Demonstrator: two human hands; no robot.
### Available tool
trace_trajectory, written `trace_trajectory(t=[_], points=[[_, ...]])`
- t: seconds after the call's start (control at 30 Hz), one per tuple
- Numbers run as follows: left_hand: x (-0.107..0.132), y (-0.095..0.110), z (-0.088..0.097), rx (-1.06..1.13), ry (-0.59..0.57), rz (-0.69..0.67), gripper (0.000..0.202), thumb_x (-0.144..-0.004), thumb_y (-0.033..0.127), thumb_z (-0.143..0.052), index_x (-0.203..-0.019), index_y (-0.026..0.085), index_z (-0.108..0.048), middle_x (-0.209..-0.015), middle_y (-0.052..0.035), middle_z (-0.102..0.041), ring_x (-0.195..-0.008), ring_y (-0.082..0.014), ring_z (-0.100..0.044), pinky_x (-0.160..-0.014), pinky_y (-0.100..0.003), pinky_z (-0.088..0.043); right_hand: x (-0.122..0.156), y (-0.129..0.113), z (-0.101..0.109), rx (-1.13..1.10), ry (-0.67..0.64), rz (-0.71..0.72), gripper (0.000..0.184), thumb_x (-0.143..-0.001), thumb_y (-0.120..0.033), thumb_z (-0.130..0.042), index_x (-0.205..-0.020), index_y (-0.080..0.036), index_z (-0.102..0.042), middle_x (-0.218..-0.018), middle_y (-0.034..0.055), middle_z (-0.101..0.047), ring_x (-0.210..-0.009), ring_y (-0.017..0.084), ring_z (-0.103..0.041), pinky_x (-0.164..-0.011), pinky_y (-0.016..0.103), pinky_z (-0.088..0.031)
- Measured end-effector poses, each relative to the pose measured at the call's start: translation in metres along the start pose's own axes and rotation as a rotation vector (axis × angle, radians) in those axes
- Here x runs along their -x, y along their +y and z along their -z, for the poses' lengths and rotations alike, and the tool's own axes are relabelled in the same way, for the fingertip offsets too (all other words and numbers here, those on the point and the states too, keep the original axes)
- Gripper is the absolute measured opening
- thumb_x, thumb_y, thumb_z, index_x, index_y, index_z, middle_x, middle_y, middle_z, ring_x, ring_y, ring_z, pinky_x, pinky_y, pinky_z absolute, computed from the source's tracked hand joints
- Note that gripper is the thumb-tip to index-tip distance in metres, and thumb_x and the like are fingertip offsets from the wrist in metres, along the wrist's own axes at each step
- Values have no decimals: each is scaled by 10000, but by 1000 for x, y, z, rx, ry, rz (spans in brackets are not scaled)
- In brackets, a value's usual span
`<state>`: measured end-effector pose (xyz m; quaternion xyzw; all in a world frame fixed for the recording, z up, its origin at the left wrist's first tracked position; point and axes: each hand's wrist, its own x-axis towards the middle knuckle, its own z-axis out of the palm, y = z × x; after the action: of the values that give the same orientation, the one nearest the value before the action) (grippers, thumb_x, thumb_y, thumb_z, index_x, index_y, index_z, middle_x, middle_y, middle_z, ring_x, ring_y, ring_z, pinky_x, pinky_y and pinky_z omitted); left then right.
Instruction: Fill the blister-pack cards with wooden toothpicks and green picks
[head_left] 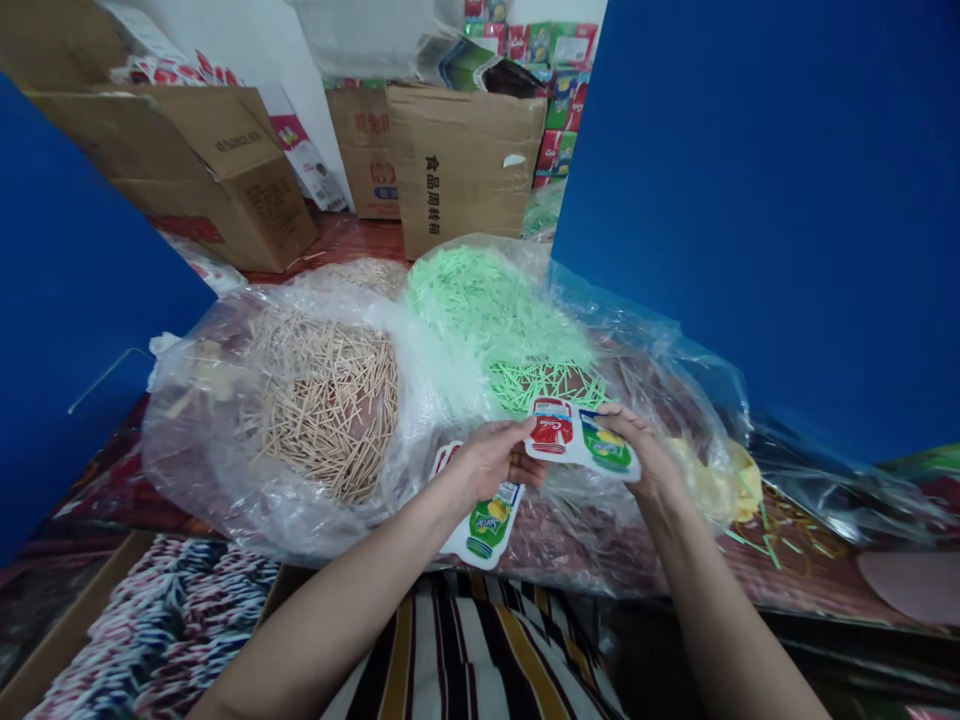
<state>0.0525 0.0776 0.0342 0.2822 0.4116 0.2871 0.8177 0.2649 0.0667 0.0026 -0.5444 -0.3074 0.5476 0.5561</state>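
Note:
Both hands hold a small printed card (581,438) with a red drink picture and a green-yellow one. My left hand (491,458) pinches its left edge. My right hand (643,452) grips its right end. A second printed card (489,523) with a green bottle picture lies just under my left hand, on the plastic. In front of the hands sit clear plastic bags, one filled with tan sticks (326,400) and one with light green sticks (499,315).
Cardboard boxes (457,170) and stacked colourful packs (559,90) stand at the back. Blue panels (757,200) rise on both sides. A box of red, white and blue striped items (161,625) sits at lower left. Yellow pieces (712,480) lie in plastic to the right.

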Motion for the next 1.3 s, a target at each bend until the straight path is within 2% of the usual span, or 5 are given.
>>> trace_trajectory(t=[0.1,0.27,0.43,1.03,1.3], points=[[-8,3,2,76,117,8,230,-839,273,-599,-677,113,-636,-487,-35,-602,-373,-82,-514,-383,-182,-404,5,-1,1,257,-5,130,277,-675,-375,-709,-877,-196,-649,-704,14,-680,-583,159,-612,-533,263,-474],[-15,11,7,230,183,81,220,-845,220,-571,-651,130,-624,-458,6,-540,-375,-52,-466,-371,-157,-350,22,-12,0,668,-75,828,429,-859,-474,-498,-1214,-237,-540,-1314,109,-509,-1199,278,-479,-948,450,-426],[-16,1,4,111,138,56,169,-809,251,-617,-696,127,-636,-488,0,-572,-389,-65,-484,-390,-180,-363,33,-21,-13,1191,-149,1219,343,-829,-279,-591,-1170,-276,-556,-1128,49,-640,-1248,307,-422,-1089,588,-183],[-17,-17,-6,101,89,-53,343,-539,336,-846,-719,92,-684,-564,-8,-621,-480,-83,-547,-466,-202,-430,36,5,-12,1395,-239,1551,331,-885,-94,-475,-1119,-279,-618,-983,2,-710,-956,184,-606,-1124,562,-195],[-5,-20,-4,-53,-1,-168,390,-563,363,-818,-825,97,-703,-675,-47,-673,-562,-121,-576,-545,-233,-444,38,8,-13,1437,-269,1486,275,-886,-116,-467,-1080,-207,-639,-1015,66,-699,-939,209,-594,-1085,595,-250]])
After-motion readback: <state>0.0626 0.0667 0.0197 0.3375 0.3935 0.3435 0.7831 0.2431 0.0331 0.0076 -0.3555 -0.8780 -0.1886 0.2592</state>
